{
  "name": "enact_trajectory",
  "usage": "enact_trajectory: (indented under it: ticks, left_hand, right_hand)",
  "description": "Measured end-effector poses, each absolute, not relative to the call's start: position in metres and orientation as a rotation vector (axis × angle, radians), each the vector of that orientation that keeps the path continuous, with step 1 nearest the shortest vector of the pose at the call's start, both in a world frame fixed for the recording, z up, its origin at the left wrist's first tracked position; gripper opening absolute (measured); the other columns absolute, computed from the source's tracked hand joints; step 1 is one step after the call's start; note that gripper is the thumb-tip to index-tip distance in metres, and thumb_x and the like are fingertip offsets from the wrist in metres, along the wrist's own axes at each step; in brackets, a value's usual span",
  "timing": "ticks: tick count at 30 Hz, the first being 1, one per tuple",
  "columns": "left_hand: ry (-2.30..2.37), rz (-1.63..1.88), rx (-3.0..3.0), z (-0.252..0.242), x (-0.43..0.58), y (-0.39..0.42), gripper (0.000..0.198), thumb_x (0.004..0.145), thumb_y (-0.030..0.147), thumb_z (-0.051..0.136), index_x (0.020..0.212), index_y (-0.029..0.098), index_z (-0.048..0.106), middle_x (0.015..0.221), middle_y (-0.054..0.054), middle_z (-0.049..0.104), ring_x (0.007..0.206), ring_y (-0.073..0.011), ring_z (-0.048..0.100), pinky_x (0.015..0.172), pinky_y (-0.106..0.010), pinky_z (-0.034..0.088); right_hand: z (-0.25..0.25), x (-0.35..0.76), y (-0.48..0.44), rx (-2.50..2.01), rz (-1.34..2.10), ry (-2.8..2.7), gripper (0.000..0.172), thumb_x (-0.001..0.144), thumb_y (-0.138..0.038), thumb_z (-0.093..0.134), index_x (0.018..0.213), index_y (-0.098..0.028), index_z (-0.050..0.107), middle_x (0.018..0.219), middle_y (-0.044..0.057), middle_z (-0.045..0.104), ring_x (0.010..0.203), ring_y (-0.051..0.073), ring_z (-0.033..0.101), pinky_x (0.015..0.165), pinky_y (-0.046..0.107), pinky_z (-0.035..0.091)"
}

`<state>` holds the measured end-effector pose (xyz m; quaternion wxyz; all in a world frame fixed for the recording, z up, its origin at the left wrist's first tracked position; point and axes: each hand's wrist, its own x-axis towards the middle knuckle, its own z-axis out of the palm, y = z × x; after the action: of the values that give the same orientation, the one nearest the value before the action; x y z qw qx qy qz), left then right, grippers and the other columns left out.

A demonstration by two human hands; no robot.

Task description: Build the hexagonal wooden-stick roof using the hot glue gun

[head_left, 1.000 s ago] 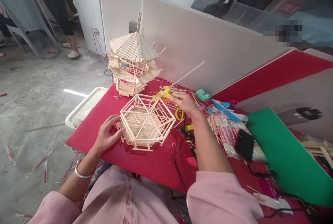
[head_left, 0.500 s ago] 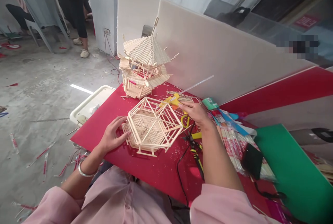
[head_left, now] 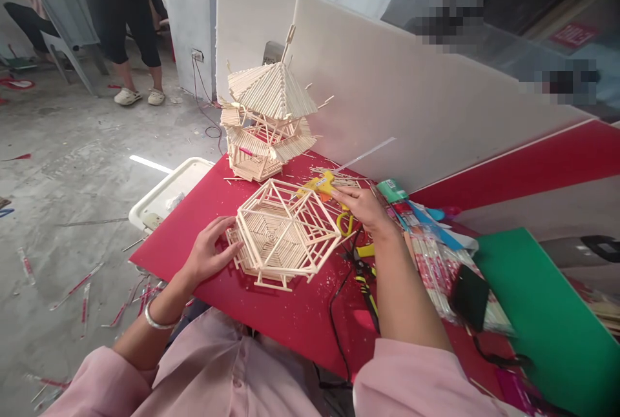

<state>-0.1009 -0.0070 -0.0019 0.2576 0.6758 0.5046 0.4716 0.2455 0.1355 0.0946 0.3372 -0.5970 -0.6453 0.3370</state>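
Head view: 2 stick models on red table: hexagonal frame near the front, tiered tower behind. Left hand spread, fingertips against the frame's left side, gripping nothing. Right hand over 1 yellow glue gun; grip hidden, cannot tell. 1 white tray at left, contents unclear.

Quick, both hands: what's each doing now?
Left hand: open, fingertips against the hexagonal wooden-stick frame.
Right hand: on the yellow glue gun; grip cannot be told.
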Motion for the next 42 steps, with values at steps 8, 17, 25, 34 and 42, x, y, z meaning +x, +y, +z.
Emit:
enact_trajectory:
  ticks: [8,17,25,34,42]
  left_hand:
    - [1.403,1.24,1.799,-0.002,-0.101,-0.007,0.041,0.089,0.043,0.067,0.121,0.019,0.067,0.123,-0.014,0.072,0.107,-0.0287,0.069,0.092,-0.041,0.056]
    - [1.442,1.307,1.746,-0.007,-0.101,-0.004,0.032,0.09,0.044,0.064,0.109,0.019,0.072,0.113,-0.012,0.075,0.094,-0.0248,0.072,0.081,-0.035,0.058]
    - [1.439,1.246,1.77,-0.01,-0.106,-0.002,0.038,0.09,0.048,0.064,0.111,0.018,0.072,0.11,-0.012,0.076,0.082,-0.0214,0.071,0.073,-0.032,0.057]
    - [1.389,1.197,1.747,0.003,-0.1,-0.02,0.035,0.089,0.05,0.065,0.096,0.018,0.078,0.102,-0.011,0.079,0.09,-0.0272,0.075,0.08,-0.035,0.06]
    - [1.548,1.467,1.468,-0.001,-0.101,-0.053,0.024,0.091,0.039,0.067,0.08,0.02,0.078,0.079,-0.004,0.077,0.072,-0.0202,0.072,0.07,-0.03,0.06]
  right_hand:
    - [0.094,0.249,0.135,-1.551,0.896,-1.681,0.055,0.061,-0.061,0.085,0.098,-0.019,0.083,0.104,0.008,0.078,0.102,0.03,0.072,0.092,0.042,0.058]
    - [0.1,0.269,0.125,-1.604,0.754,-1.558,0.063,0.066,-0.062,0.08,0.109,-0.016,0.081,0.086,0.006,0.077,0.085,0.025,0.071,0.078,0.034,0.056]
    - [0.068,0.274,0.044,-1.617,1.061,-1.013,0.067,0.058,-0.06,0.086,0.11,-0.018,0.077,0.085,0.005,0.073,0.063,0.011,0.058,0.046,0.018,0.038]
    - [0.077,0.269,-0.01,-1.352,1.041,-0.78,0.051,0.056,-0.049,0.091,0.096,-0.023,0.072,0.082,0.002,0.069,0.063,0.011,0.058,0.045,0.017,0.04]
    - [0.102,0.265,-0.071,-1.246,0.963,-0.841,0.033,0.068,-0.049,0.087,0.094,-0.032,0.074,0.078,0.003,0.066,0.064,0.012,0.06,0.048,0.02,0.045]
